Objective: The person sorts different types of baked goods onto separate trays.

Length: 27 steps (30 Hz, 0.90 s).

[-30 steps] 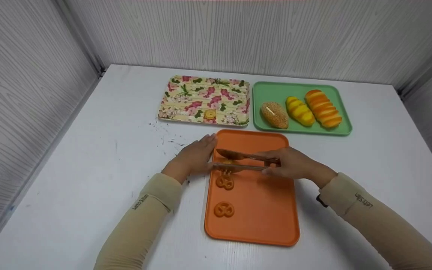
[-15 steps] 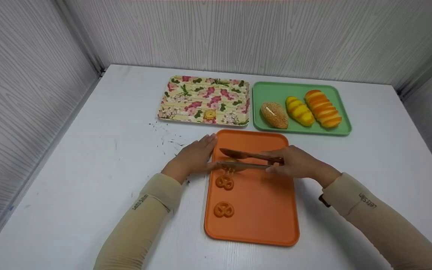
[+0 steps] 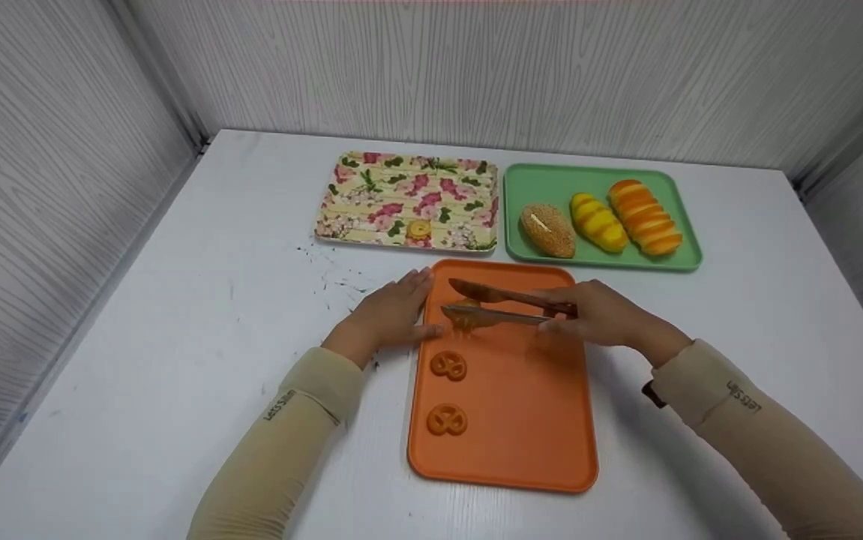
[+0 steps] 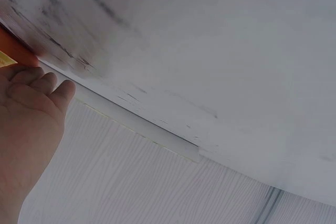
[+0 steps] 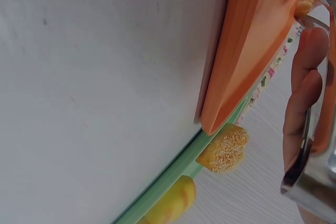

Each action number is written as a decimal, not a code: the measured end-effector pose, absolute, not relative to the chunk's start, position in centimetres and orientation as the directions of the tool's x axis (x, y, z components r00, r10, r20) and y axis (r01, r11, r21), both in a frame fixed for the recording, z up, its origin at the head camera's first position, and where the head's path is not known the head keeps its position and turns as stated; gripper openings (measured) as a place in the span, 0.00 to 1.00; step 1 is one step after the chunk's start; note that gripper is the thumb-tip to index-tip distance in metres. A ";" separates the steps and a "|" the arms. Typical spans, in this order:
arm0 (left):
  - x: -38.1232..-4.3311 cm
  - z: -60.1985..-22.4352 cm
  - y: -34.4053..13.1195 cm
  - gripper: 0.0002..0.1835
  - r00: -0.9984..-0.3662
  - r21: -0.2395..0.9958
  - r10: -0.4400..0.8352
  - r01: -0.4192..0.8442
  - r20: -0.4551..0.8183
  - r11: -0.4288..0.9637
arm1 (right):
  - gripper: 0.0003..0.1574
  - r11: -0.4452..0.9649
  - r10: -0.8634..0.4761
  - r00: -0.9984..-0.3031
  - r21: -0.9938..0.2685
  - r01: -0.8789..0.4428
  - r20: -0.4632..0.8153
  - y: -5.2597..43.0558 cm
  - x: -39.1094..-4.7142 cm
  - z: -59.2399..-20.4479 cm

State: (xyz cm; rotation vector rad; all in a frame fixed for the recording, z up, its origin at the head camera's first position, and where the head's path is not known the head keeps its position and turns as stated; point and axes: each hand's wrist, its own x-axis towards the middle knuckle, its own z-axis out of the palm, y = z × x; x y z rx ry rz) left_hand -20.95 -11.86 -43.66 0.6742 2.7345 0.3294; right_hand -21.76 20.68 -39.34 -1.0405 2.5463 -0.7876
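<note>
My right hand [image 3: 596,315] grips metal tongs [image 3: 510,296] over the upper part of the orange tray [image 3: 513,420]. Between the tong tips is a golden biscuit [image 3: 467,304], partly hidden by the nearer arm; the right wrist view also shows this biscuit [image 5: 304,2] there. Two pretzel-shaped biscuits lie on the tray's left side, one pretzel [image 3: 448,366] just below the tongs and another pretzel [image 3: 447,419] lower down. At the tray's left edge rests my left hand [image 3: 386,315], fingers extended along the side and thumb over the rim.
Behind the orange tray stands a floral tray [image 3: 416,176] with a small round biscuit [image 3: 418,229] near its front edge. To its right, a green tray [image 3: 551,180] holds a sesame bun [image 3: 549,229], a yellow striped bread [image 3: 599,223] and an orange sliced-looking loaf [image 3: 645,217].
My right hand has moved the tongs and the golden biscuit slightly away from me and to the right, leaving a wider gap to the upper pretzel. My left hand stays at the tray edge.
</note>
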 end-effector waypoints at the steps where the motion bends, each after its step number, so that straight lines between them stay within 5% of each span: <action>1: -20.9 -43.7 -11.9 0.49 -0.844 0.289 0.481 0.411 -0.239 0.865 | 0.31 0.599 -0.703 -0.709 -0.580 -0.552 -0.051 20.7 -21.9 -39.2; 14: -20.8 -43.4 -11.8 0.48 -0.845 0.289 0.472 0.399 -0.251 0.870 | 0.35 0.626 -0.610 -0.785 -0.672 -0.396 -0.105 19.3 -24.2 -37.7; 27: -20.7 -43.5 -11.8 0.48 -0.851 0.308 0.472 0.396 -0.231 0.865 | 0.34 0.664 -0.549 -0.834 -0.632 -0.399 -0.049 17.3 -26.7 -37.7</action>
